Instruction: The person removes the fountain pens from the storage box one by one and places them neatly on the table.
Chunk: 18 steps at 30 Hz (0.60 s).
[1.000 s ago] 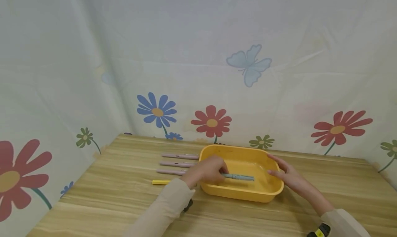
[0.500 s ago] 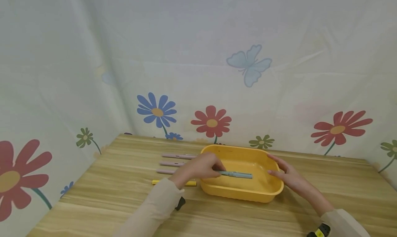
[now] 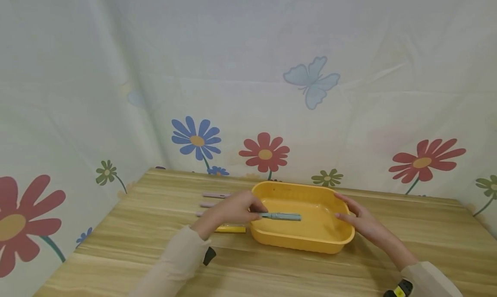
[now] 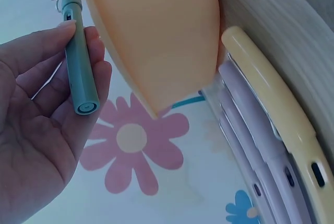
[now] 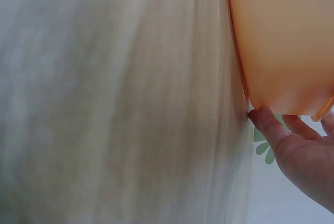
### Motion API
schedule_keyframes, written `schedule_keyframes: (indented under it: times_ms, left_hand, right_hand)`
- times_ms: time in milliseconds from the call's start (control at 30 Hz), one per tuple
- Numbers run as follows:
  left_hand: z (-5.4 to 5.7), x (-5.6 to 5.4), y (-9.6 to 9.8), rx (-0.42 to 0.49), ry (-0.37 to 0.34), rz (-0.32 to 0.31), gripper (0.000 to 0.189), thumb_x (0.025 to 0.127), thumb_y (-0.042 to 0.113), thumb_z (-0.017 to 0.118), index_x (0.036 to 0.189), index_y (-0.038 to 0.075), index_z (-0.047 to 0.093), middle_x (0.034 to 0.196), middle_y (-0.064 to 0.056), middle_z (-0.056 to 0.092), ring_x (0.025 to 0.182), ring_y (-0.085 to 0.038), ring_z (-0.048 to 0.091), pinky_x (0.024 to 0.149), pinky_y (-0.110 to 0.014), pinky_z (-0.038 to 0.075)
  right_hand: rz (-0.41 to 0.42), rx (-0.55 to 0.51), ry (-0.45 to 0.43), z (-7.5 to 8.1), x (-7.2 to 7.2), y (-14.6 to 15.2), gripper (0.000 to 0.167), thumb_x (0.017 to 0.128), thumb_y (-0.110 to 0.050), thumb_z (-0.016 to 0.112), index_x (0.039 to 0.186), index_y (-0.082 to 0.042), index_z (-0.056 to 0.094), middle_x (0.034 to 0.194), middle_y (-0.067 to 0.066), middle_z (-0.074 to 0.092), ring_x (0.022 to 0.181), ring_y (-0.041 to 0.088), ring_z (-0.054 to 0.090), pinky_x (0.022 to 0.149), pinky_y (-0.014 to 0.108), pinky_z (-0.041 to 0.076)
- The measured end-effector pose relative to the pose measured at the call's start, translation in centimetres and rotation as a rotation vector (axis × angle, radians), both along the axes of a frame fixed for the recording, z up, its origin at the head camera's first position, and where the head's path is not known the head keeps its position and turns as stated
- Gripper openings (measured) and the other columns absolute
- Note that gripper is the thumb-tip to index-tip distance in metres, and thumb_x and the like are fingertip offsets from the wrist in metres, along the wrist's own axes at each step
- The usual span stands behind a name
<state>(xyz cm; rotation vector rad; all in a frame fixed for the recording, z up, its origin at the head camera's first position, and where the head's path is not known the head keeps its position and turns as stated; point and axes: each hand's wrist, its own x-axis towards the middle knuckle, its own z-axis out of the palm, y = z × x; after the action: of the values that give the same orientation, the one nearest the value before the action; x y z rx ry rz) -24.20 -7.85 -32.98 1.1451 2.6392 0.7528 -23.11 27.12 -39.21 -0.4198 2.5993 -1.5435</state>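
My left hand (image 3: 234,208) pinches a grey-green capped pen (image 3: 285,216) between thumb and fingers. The pen lies nearly level over the left part of a yellow plastic basin (image 3: 303,243), its capped end toward the right. In the left wrist view the barrel end of the green pen (image 4: 82,72) points back toward the palm. At the basin's right end my right hand (image 3: 366,225) holds the rim, with fingertips over the edge. The right wrist view has that hand's fingers (image 5: 271,125) against the outer wall. Nothing else shows inside the basin.
Left of the basin, several pens lie side by side on the wooden table (image 3: 128,228): light purple ones (image 3: 211,195) and a yellow one (image 3: 231,229) nearest me. My left hand partly covers them. A flower-printed curtain (image 3: 233,72) stands behind the table.
My left hand has lifted the green pen from low in the basin and drawn it to the left. The right hand and the basin have stayed in place.
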Motion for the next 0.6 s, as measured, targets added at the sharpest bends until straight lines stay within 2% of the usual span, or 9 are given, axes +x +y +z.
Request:
schedule_keyframes:
  times_ms: [167,433,600]
  left_hand:
    - [0.0,0.1,-1.5,0.043,-0.014,-0.022,0.015,0.083,0.005,0.064,0.095,0.005,0.071,0.085,-0.002,0.068,0.070,-0.005,0.057,0.068,-0.017,0.048]
    - [-0.5,0.2,-4.3,0.078,-0.047,-0.018,0.015,0.082,0.006,0.065,0.096,0.007,0.071,0.086,0.003,0.067,0.073,-0.007,0.056,0.069,-0.018,0.049]
    - [-0.4,0.6,-6.4,0.053,-0.009,-0.006,0.015,0.082,0.004,0.064,0.095,0.005,0.071,0.085,0.003,0.067,0.073,-0.005,0.057,0.067,-0.019,0.049]
  right_hand:
    - [-0.001,-0.001,-0.004,0.0,0.0,0.0,0.062,0.090,-0.018,0.055,0.142,-0.002,0.025,0.145,0.028,0.016,0.129,0.049,0.017,0.096,0.058,0.031]
    - [-0.003,0.006,-0.001,0.0,0.0,-0.1,0.061,0.090,-0.017,0.054,0.142,-0.002,0.025,0.145,0.028,0.016,0.128,0.049,0.019,0.095,0.056,0.034]
    - [-0.006,0.001,-0.007,0.0,0.0,0.0,0.062,0.090,-0.017,0.054,0.142,-0.003,0.025,0.145,0.028,0.015,0.129,0.049,0.018,0.094,0.056,0.034]
